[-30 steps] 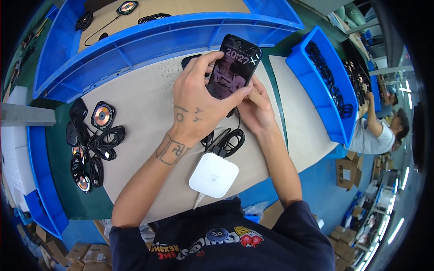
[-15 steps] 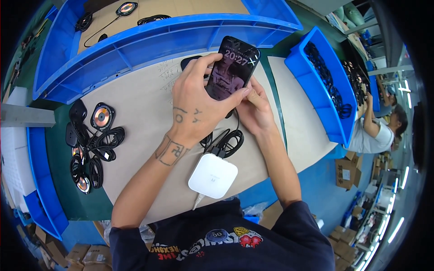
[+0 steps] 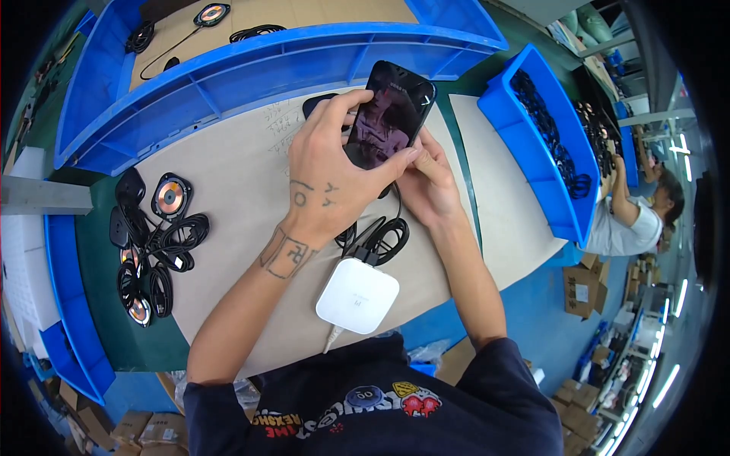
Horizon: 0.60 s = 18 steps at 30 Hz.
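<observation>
A black smartphone [image 3: 389,118] is held between my two hands above the table, its lit screen showing a dim purple picture. My left hand [image 3: 334,156] grips its left side, fingertips near the upper left edge and thumb across the lower end. At its lower right, my right hand [image 3: 431,178] closes round the edge, with fingers partly hidden behind the phone. Part of a dark object [image 3: 318,103] shows behind my left fingers. Below the hands, a coiled black cable [image 3: 391,239] runs to a plug at a white square power box [image 3: 357,296], which has a white lead.
Coiled black cables with round copper-coil charging pads [image 3: 172,197] lie at the left. A large blue crate [image 3: 289,64] stands across the far side. A blue bin [image 3: 536,159] of black cables sits at the right, beyond it a person [image 3: 627,224] at work.
The large clock digits have gone from the phone's screen, and the picture on it looks shifted. Both hands keep nearly the same position and grip.
</observation>
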Motion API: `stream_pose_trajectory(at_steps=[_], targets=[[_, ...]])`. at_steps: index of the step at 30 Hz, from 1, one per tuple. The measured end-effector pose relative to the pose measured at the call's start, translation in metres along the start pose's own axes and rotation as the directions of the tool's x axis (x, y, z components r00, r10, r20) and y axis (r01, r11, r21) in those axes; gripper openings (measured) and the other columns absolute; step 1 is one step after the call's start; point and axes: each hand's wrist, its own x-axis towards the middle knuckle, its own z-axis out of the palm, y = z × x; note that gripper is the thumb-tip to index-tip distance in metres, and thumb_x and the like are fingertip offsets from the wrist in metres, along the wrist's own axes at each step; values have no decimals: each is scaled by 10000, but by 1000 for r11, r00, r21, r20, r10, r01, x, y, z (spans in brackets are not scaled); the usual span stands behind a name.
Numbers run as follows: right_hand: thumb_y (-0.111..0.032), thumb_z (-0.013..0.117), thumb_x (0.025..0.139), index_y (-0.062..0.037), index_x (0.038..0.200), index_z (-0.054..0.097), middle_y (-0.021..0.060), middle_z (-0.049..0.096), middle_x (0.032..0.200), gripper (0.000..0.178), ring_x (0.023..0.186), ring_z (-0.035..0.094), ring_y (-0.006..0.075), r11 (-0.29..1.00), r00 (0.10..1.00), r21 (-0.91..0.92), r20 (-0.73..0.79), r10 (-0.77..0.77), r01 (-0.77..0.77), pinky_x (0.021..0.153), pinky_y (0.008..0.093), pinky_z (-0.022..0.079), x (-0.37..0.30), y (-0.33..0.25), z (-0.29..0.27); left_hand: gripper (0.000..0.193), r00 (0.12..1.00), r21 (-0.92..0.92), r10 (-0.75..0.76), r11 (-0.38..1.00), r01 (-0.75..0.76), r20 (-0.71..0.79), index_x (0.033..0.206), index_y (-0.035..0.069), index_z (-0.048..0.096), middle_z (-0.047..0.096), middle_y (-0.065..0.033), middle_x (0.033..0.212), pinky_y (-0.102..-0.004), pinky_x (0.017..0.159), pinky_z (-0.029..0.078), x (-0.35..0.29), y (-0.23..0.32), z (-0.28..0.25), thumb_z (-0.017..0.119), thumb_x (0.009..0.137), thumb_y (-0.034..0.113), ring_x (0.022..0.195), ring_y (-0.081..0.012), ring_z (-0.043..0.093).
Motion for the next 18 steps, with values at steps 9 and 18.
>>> stream_pose_trajectory(at_steps=[9,18], targets=[[-161,673,1002,-3,1443,528,165,669,1262,490,1148,653,252,1000,1000,-19,0,0,0,1078,397,489,0,-1,0,646,1000,-13,10,1000,-10,-7,1258,23,635,715,-126,1077,-316,771,582,0,-2,0,905,726,269,860,-219,692],[-169,688,991,15,1424,563,181,689,1236,486,1155,662,265,996,997,-84,58,47,-42,1048,413,512,2,-9,-14,673,999,42,42,998,-44,33,1257,16,632,745,-104,991,-317,753,577,4,2,-5,913,687,235,791,-210,698]])
